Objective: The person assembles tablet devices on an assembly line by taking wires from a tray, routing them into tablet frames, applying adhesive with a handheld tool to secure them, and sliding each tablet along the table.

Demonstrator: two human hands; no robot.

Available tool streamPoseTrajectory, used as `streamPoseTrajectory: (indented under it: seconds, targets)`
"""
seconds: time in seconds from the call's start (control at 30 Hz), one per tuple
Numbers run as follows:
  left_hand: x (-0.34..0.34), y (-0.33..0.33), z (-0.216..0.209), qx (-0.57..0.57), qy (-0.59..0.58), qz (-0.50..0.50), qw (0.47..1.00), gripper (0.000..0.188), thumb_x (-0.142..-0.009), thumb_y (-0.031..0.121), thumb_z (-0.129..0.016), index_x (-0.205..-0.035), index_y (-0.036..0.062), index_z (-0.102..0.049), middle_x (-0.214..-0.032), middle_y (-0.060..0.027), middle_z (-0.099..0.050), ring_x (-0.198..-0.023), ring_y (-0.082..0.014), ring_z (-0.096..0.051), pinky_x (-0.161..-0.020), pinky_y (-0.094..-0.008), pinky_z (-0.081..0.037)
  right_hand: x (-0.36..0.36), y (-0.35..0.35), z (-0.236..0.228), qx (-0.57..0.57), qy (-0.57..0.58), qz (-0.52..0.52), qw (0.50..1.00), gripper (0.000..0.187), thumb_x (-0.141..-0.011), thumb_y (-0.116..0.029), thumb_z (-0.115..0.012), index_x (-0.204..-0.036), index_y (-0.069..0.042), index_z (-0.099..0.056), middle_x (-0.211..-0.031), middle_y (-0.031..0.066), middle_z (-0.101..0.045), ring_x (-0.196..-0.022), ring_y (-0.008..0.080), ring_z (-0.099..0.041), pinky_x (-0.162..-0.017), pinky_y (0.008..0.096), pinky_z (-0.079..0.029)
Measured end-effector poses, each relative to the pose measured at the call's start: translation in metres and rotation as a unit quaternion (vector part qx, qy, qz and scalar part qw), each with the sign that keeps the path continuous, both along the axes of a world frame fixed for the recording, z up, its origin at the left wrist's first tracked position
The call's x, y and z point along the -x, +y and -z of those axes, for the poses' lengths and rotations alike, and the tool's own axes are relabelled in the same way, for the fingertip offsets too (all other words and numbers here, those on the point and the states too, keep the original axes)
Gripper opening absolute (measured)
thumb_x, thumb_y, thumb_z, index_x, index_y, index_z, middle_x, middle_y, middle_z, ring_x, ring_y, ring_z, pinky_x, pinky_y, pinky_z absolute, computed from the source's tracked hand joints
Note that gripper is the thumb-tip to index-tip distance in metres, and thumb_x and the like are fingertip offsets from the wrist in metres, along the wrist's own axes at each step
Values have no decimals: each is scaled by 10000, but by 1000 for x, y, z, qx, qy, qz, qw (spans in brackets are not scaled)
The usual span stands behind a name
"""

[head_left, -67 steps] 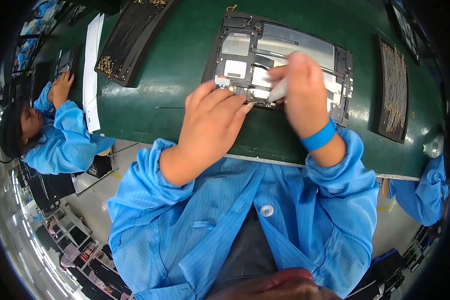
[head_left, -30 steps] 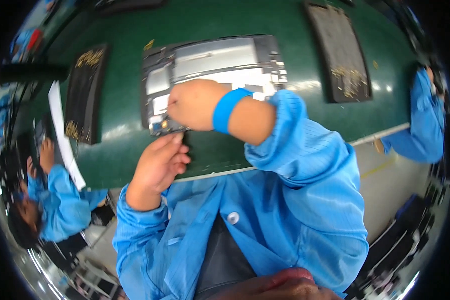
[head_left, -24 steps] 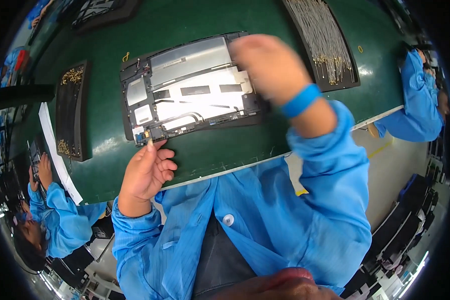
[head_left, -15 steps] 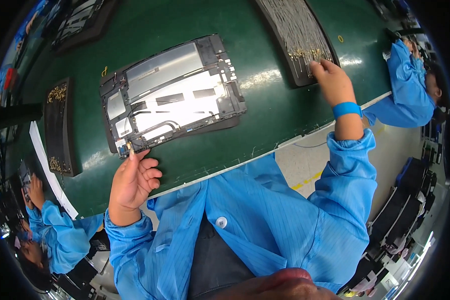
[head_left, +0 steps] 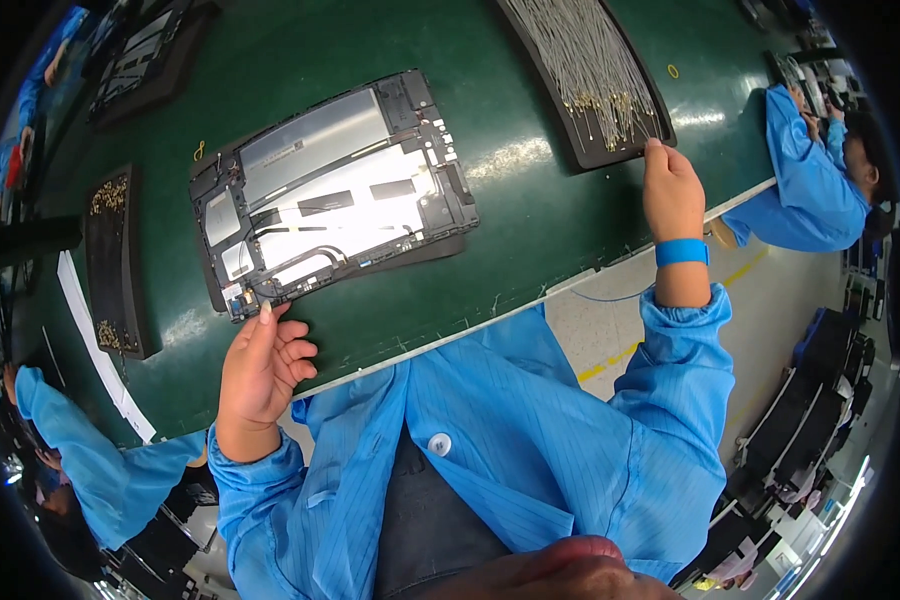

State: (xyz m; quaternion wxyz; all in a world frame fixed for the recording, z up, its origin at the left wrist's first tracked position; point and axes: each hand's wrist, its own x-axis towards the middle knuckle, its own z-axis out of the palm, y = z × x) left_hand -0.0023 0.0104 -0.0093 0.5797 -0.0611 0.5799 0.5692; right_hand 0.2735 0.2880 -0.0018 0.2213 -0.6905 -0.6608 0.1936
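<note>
An opened tablet (head_left: 325,208) with a silvery metal plate, a bright white panel and black edges lies tilted on the bench, a dark pad under it. At its near left corner, my left hand (head_left: 258,378) has the thumb on the corner, the other fingers curled below. My right hand (head_left: 674,198) is closed in a pinch at the near right corner of a black tray (head_left: 598,158). Many thin grey cables (head_left: 575,50) with gold-coloured ends lie in that tray. Whatever sits between the right fingertips is too small to make out.
On the left stands a dark foam tray (head_left: 117,260) with small gold pieces. White paper strips (head_left: 100,350) lie beside it. Yellow rings (head_left: 673,72) rest on the green bench (head_left: 510,240). Another opened device (head_left: 140,60) is at the far left. Co-workers in blue sit on both sides.
My right hand has drawn back from the cable ends to the tray's near corner, its fingers now pinched. The left hand stays at the tablet's corner. The co-worker at left has shifted an arm.
</note>
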Motion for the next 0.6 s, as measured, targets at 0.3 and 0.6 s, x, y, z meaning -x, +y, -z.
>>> streamPoseTrajectory:
  seconds: [0.3,0.6]
  targets:
    - [-7,2,0,15,47,3,999,282,-836,262,-397,-982,26,-446,-732,-79,-544,-575,-160,-557,-419,-243,-470,-27,-10,3,204,252,90,942,443,-776,-434,-440,-936,-32,-538,-796,14,-530,-565,80,-401,-459,201,-339]
    - [-2,3,-2,10,44,18,999,297,-827,273,-419,-983,21,-433,-736,-79,-534,-590,-160,-548,-441,-261,-471,-34,-24,14,153,83,-30,984,346,-763,-332,-501,-962,-50,-532,-792,-3,-526,-594,67,-421,-478,188,-346]
